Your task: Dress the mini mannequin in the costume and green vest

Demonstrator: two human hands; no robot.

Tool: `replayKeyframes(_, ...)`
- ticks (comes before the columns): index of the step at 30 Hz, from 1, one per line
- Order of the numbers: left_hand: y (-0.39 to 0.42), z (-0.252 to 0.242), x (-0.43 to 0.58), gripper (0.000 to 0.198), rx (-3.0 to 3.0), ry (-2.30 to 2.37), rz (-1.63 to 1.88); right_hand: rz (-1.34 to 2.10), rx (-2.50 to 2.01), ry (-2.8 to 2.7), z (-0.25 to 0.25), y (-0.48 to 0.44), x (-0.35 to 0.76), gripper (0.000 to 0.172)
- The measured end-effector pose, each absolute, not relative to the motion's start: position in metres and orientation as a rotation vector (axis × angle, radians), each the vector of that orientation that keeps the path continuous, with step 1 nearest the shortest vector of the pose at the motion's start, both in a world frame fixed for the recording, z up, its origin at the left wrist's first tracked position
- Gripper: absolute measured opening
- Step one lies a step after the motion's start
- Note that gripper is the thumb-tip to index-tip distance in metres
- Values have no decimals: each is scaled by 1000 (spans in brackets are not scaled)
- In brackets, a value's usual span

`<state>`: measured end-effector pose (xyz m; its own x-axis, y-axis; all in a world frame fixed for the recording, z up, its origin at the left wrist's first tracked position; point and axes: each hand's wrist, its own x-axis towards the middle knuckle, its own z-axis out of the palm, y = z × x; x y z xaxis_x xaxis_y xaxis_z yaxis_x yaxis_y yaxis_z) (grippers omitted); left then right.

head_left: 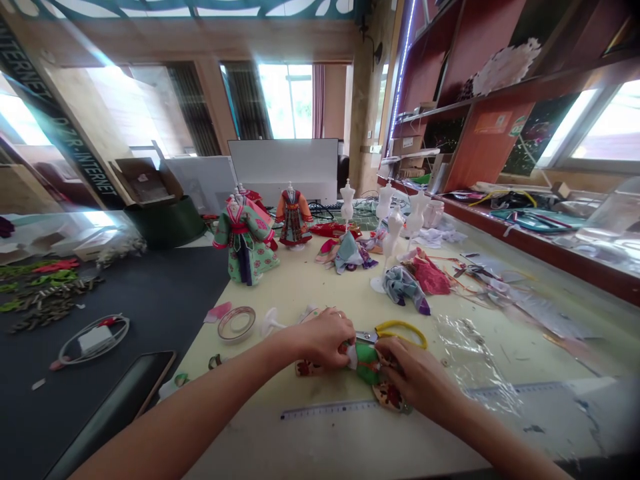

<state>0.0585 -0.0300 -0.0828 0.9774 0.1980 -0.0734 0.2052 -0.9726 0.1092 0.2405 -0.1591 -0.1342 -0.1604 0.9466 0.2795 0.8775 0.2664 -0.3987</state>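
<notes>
My left hand (325, 339) is closed on the left side of a small doll garment (367, 363), green with pale and red-brown patterned parts. My right hand (417, 373) pinches the garment's right side, its fingertips bent over the cloth. The garment lies low over the cream tabletop, and its patterned ends stick out beneath both hands. Right behind it lie scissors (400, 327) with yellow handles, blades pointing left between the hands. In front runs a clear ruler (330, 409). A roll of tape (237, 324) and a small white stand (270, 321) lie to the left.
Dressed doll forms (245, 243) stand at the back left, and bare white mannequins (393, 237) at the back right. Folded cloth pieces (405, 288) lie among them. A clear plastic bag (473, 353) is on the right. A dark phone-like slab (117, 413) and a coiled cable (95, 339) are left.
</notes>
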Motion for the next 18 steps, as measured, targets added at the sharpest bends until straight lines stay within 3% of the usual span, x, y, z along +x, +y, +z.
replayKeyframes(8,-41,-87,52,18,2948,400,3,-403,-1270,-1826,-137,-191,216,31)
replayKeyframes(12,-47,-96,46,17,2928,513,156,-210,-1294,-1857,-150,-203,198,11)
replayKeyframes(15,-52,-96,48,17,2903,656,372,-21,-1444,-1752,-157,-192,197,5)
replayKeyframes(16,-53,-94,49,16,2897,699,430,24,-1472,-1672,-157,-185,197,6)
replayKeyframes(18,-57,-88,55,13,2895,780,568,107,-1473,-1492,-151,-170,198,25)
